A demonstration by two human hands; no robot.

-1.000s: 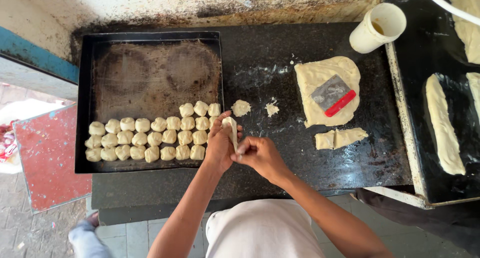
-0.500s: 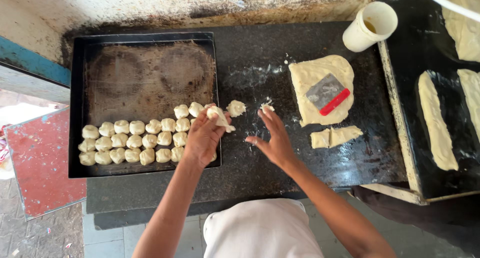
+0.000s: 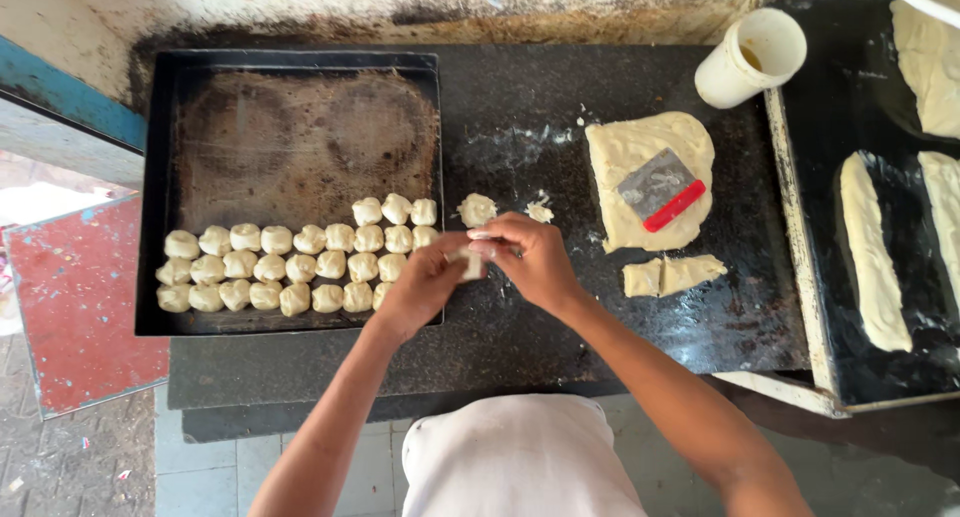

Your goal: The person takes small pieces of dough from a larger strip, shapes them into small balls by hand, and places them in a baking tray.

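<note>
Starting at the left, a red board (image 3: 85, 307) with speckled paint lies low beside the counter, and no package, label or sign shows anywhere in view. Next comes a black baking tray (image 3: 290, 127), its upper half bare and greasy, its lower half filled with small dough balls (image 3: 290, 269) set in three rows plus three more on top at the right end, roughly thirty in all, touching one another. One loose dough ball (image 3: 477, 210) sits on the dark counter (image 3: 520, 347) just off the tray's right rim, with a smaller scrap (image 3: 540, 213) near it.

Both forearms reach up from the bottom edge and meet over the tray's right rim. The left hand (image 3: 425, 282) is curled, fingers closed round the lower side of a small dough piece (image 3: 468, 262); the right hand (image 3: 530, 259) bends over it from above, fingertips pinching the same piece, so both hands have it held between them, just above the counter.

Further right lies one flat dough slab (image 3: 625, 157) with a red-handled metal scraper (image 3: 660, 189) resting on it, and one cut strip of dough (image 3: 672, 275) below. A white cup (image 3: 750, 62) stands at the far corner. A second black tray (image 3: 800, 227) at the right holds three long dough logs (image 3: 875, 252)
</note>
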